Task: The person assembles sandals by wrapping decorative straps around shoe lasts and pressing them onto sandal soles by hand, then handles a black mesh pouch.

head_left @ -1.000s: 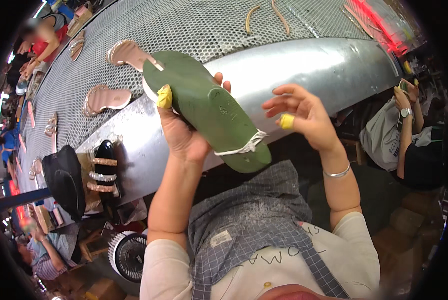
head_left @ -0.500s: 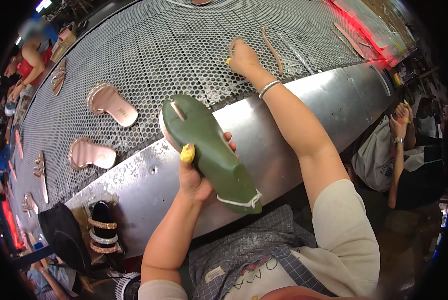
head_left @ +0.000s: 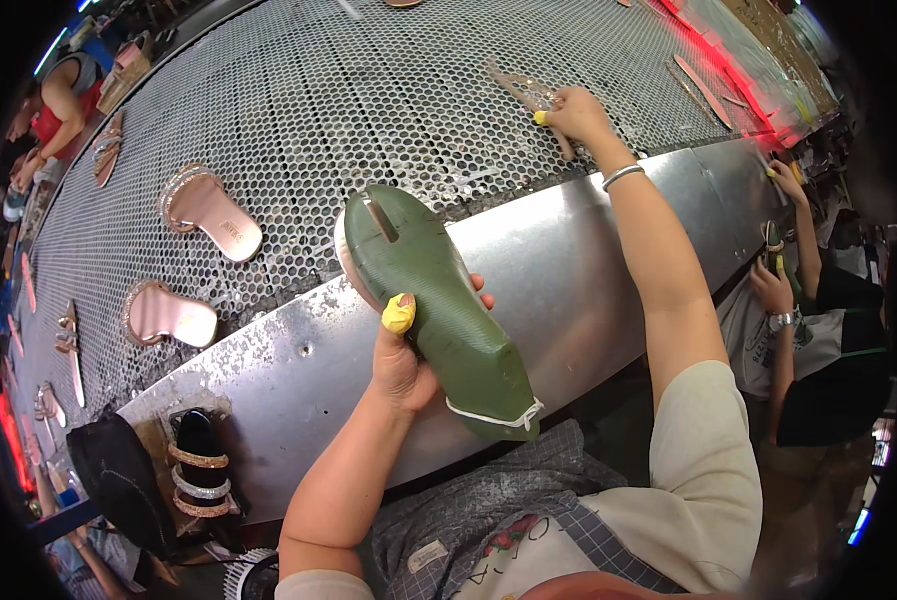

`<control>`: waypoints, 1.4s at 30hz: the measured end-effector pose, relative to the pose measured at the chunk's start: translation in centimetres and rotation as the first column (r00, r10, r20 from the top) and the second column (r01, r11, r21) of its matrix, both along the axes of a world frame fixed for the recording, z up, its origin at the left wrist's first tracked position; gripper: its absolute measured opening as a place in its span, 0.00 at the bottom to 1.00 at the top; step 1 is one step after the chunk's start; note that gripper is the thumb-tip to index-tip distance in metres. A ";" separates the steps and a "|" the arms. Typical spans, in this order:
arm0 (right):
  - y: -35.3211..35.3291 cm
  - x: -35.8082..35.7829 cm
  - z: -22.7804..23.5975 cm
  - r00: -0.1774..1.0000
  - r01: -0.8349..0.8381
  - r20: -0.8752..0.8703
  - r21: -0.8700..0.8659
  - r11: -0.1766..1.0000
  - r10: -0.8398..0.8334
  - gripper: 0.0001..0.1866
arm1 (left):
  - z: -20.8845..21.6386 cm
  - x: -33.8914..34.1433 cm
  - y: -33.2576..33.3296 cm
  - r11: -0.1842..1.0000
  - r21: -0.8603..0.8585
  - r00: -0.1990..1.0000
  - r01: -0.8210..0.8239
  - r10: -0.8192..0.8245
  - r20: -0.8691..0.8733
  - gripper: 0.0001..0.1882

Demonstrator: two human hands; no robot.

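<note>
My left hand (head_left: pixel 404 370), yellow tape on its thumb, is closed around a green shoe last (head_left: pixel 443 300). The last is tilted, its slotted end pointing away from me and a white cord tied round its near end. A pale pink sole edge (head_left: pixel 347 258) shows along its left side. Over the mesh to the right, my right hand (head_left: pixel 580 115) pinches a thin, light-brown sandal strap (head_left: pixel 514 88) with beaded trim. Part of the strap is hidden by my fingers.
Two pink slide sandals (head_left: pixel 230 226) (head_left: pixel 186 318) lie on the mesh conveyor (head_left: pixel 308 140), left. A metal ledge (head_left: pixel 558 260) runs along my side. Beaded bands circle a black stand (head_left: pixel 198 435). Pink strips (head_left: pixel 703 92) lie far right. A co-worker's hands (head_left: pixel 771 285) work at the right.
My right hand has moved right and taken hold of the strap that lay on the mesh. The last in my left hand has shifted slightly right and nearer. The sandals have drifted left.
</note>
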State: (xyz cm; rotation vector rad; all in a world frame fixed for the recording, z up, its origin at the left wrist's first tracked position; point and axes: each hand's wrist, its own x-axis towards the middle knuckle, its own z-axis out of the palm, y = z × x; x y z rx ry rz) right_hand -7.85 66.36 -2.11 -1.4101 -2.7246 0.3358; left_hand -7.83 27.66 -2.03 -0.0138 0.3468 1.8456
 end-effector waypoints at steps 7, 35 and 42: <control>-4.0 -0.2 5.5 0.920 -0.267 -0.278 0.066 0.961 0.275 0.09 | 0.2 0.4 0.1 0.999 -0.040 0.997 0.025 -0.028 -0.078 0.43; -19.2 21.2 10.6 0.759 -0.517 -0.499 -0.074 0.853 0.418 0.13 | -6.1 19.5 -7.4 0.910 0.304 0.947 0.281 -0.315 0.068 0.34; -38.2 29.2 5.9 0.498 -0.784 -0.647 -0.051 0.619 0.578 0.11 | -6.1 19.9 -8.3 0.911 0.273 0.927 0.308 -0.352 0.131 0.37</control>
